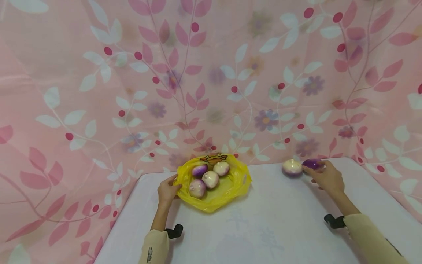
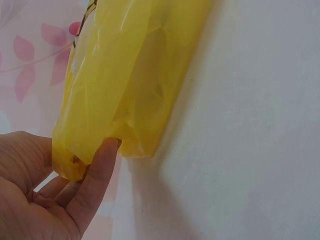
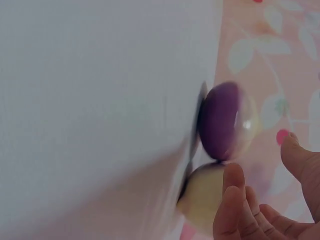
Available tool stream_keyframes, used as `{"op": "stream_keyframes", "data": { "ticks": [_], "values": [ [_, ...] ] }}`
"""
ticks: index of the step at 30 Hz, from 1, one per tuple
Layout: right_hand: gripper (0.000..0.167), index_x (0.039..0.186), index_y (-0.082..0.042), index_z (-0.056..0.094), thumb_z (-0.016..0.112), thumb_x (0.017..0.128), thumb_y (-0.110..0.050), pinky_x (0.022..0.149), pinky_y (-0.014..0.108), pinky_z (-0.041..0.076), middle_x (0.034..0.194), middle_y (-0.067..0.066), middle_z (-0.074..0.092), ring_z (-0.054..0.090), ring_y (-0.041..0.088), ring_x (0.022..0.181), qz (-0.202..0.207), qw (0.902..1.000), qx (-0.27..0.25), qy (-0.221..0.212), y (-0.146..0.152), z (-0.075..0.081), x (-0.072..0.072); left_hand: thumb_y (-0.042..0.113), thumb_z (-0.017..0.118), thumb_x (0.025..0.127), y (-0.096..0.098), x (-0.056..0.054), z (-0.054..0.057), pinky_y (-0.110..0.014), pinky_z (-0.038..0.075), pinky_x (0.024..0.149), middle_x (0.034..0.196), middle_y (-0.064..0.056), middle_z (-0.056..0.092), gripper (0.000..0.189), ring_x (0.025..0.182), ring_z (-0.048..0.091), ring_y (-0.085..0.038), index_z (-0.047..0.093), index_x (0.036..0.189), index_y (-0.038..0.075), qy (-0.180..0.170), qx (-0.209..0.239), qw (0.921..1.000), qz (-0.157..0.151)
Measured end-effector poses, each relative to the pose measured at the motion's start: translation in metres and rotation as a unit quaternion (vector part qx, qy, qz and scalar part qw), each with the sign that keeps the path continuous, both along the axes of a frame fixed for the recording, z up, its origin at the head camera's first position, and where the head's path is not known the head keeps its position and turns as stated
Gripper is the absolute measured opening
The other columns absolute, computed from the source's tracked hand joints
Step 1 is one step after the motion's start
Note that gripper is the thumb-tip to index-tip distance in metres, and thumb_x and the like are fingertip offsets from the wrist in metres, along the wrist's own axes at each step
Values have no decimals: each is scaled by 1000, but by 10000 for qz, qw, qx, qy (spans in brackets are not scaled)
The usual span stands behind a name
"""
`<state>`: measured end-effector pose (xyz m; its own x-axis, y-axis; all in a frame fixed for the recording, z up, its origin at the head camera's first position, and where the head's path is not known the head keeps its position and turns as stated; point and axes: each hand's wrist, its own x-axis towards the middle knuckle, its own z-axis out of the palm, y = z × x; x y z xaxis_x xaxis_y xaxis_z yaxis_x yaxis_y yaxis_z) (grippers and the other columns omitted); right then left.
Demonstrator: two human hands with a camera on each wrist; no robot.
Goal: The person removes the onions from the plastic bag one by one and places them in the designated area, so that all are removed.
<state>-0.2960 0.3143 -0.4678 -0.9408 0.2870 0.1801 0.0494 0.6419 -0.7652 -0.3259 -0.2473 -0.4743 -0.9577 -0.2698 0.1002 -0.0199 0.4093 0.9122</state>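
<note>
Yellow, thin and crinkled, a plastic bag (image 1: 235, 190) sat open-mouthed on the white table (image 1: 280, 216) in the head view, four glossy, round purple-and-cream turnips (image 1: 210, 179) inside. Beyond its right side lay a cream-topped round turnip (image 1: 291, 167) and a mostly purple round turnip (image 1: 311, 164), the right hand (image 1: 329, 179) at the purple one.

In the left wrist view, the left hand (image 2: 50, 215) pinched the bag's edge.

In the right wrist view, the right hand's thumb stood well apart from its fingers, which overlapped one turnip; contact was unclear.

Backdrop (image 1: 217, 95): pink fabric printed with leafy stems (image 1: 179, 80), red dots (image 1: 337, 17), flowers (image 1: 266, 120)
Table (image 1: 290, 212): white top, rounded far corners, faint marks (image 1: 239, 220) on its surface
Light: diffuse, soft shadows
</note>
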Motion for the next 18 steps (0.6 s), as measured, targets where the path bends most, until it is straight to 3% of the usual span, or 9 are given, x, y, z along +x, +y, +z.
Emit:
{"op": "stream_keyframes", "data": {
  "ticks": [10,18],
  "values": [
    [76,134,4,46,72,87,-49,45,33,55,91,17,72,69,29,63,713,9965,70,433,-43,9,2,1,71,86,1,1,2,-48,60,59,130,-26,58,49,84,71,-36,61,134,5,16,25,10000,29],
    [79,134,0,46,73,83,-54,44,34,55,87,12,71,67,31,63,1083,9937,-117,246,-80,9,2,2,71,88,1,1,2,-45,60,59,130,-27,58,49,90,70,-38,60,136,5,-38,9,10000,9]
  ]
}}
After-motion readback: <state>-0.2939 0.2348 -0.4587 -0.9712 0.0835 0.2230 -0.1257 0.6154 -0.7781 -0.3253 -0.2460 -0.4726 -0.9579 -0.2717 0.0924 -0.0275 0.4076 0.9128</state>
